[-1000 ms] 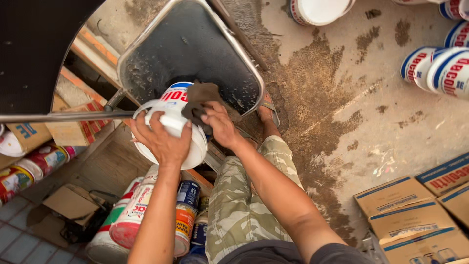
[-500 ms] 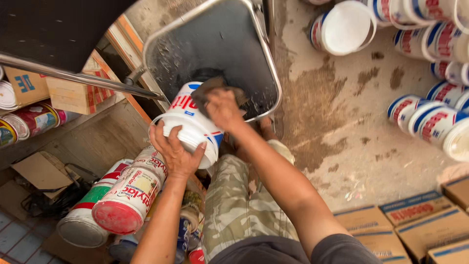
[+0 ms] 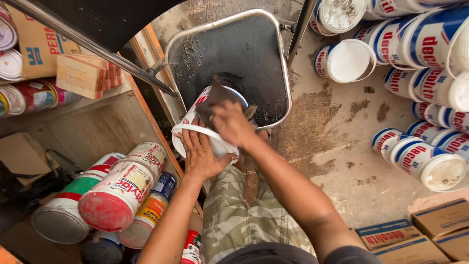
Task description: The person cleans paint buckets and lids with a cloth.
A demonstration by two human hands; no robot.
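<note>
Floor: stained concrete floor (image 3: 337,146) fills the right of the frame, white plastic buckets (image 3: 420,54) lying on their sides at upper right, cardboard boxes (image 3: 415,234) at lower right.
Centre: dark metal tray (image 3: 234,49) at top centre, its low edge behind the hands.
Bucket: white bucket (image 3: 205,127) sits tilted at frame centre, base toward the camera.
Left hand: left hand (image 3: 200,154) is spread flat, palm cupping the bucket's underside.
Right hand: right hand (image 3: 232,122) is closed on a dark scraper (image 3: 220,93), just above the bucket's mouth.
Lower left: paint cans (image 3: 117,195) stacked beside the camouflage trousers (image 3: 234,215).
</note>
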